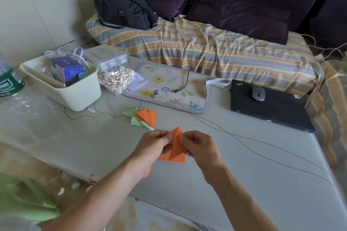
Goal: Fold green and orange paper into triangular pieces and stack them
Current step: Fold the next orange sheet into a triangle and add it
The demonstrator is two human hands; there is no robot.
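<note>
Fingers (pixel 165 138) of both hands pinched on orange paper (pixel 176 148) above table (pixel 244 184); folded stack (pixel 144 118) beyond.

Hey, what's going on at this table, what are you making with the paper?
A person is folding paper. The left hand and right hand both pinch an orange paper piece, already creased into a pointed shape, just above the table. Further back lies a small pile of folded green and orange pieces, finished ones by the look of it. This piece has not joined the pile yet.
</note>
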